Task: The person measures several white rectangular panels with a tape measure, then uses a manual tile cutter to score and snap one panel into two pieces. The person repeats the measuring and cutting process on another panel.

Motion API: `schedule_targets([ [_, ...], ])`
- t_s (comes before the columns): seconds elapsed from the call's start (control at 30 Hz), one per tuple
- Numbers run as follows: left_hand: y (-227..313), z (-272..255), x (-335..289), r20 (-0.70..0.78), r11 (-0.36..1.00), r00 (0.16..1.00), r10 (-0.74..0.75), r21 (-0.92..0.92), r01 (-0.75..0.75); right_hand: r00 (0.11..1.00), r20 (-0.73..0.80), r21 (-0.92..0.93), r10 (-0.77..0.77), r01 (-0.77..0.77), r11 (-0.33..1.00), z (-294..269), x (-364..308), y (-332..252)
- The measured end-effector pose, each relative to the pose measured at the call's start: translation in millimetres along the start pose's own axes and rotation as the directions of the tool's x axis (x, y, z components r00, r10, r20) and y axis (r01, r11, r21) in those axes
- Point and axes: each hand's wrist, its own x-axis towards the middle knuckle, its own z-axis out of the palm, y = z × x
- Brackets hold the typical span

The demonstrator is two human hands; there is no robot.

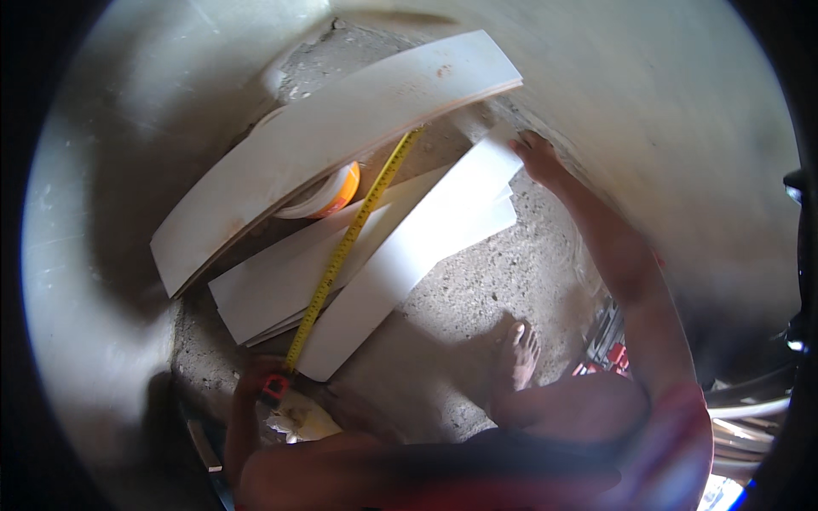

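Tape measure drawn out alongside a white strip held at its far end

The left hand [254, 375], low in the view, is closed around the red-and-black case of a tape measure [274, 388]; shadow blurs its separate fingers. The right hand [537, 155] reaches to the upper right, fingers bent at the far end of a long white strip [388, 264], a small grip rather than a spread palm; its thumb is hard to make out.

The strip slants from just beside the tape case up to that hand, lying across a fanned stack of similar strips [268, 289]. The yellow tape blade [354, 232] runs along its left side, over the stack, to the lower edge of a larger light-coloured panel [341, 128]. Whether the blade's tip touches this panel cannot be told.

Partly hidden by the panel is a round orange-and-white container [341, 194]. A rough concrete floor [477, 294] lies beneath, with a bare foot [521, 353] on it, right of the strip.
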Motion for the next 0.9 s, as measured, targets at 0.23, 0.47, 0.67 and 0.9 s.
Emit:
schedule_targets([
  [0.23, -3, 11, -22, -0.059, 0.94, 0.995, 0.079, 0.336, -0.054, 1.0, 0.006, 0.15, 0.013, -0.013, 0.989, -20, -30, 18],
  [0.47, 28, 28, -86, -0.202, 0.987, 0.972, -0.116, 0.082, 0.135, 0.994, 0.106, 0.572, 0.013, -0.072, 0.817, -82, -86, 19],
  [0.67, 55, 18, -135, -0.202, 0.999, 0.979, 0.03, 0.035, -0.023, 0.962, 0.176, 0.591, -0.209, 0.067, 0.804, -140, -110, -39],
  [0.9, 170, -61, -156, -0.578, 0.939, 0.812, 0.078, -0.232, -0.255, 0.971, 0.096, 0.459, -0.219, 0.152, 0.875, -167, -47, -134],
])
